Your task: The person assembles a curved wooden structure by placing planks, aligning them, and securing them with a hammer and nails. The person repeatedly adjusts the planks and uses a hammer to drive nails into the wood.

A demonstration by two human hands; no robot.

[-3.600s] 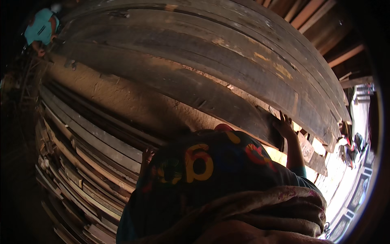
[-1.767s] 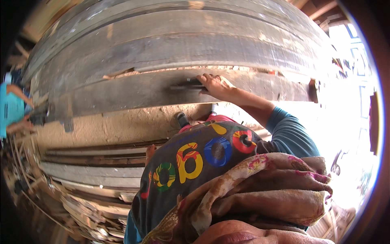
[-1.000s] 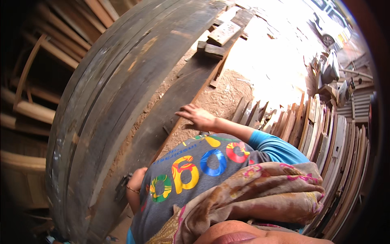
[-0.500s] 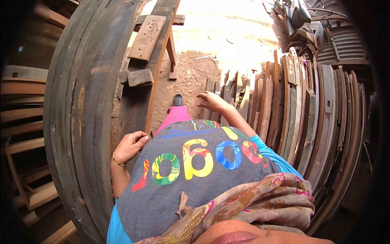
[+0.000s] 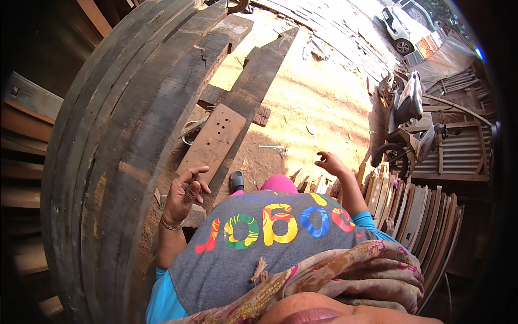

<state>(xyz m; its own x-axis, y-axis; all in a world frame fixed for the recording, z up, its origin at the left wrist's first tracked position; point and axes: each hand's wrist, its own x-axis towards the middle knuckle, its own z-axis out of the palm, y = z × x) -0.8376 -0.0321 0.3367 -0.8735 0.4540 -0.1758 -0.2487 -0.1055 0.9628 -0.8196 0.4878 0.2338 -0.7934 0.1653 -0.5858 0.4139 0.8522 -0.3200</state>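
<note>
My left hand (image 5: 186,195) is raised beside the stack of long dark beams, its fingers loosely apart and nothing between them. Just beyond its fingertips lies a flat wooden board (image 5: 216,137) with several drilled holes, resting on a long dark plank (image 5: 258,75). Below that hand a short wood block (image 5: 193,217) is partly hidden by my wrist. Out to the right, my right hand (image 5: 332,163) hangs in the air with fingers spread, holding nothing, above upright wood pieces. A dark sandal (image 5: 236,181) shows on the ground between my arms.
Long thick dark beams (image 5: 116,156) are stacked along my left. Many upright boards (image 5: 426,216) lean at the right. Beyond them stand a motorbike (image 5: 407,108) and, farther off, a white vehicle (image 5: 404,32). Sunlit dirt ground (image 5: 318,102) stretches ahead with scattered scraps.
The view has moved forward along the beams, bringing the drilled board closer and showing the white vehicle. My left hand has risen from beside my shirt; my right hand has swung farther right.
</note>
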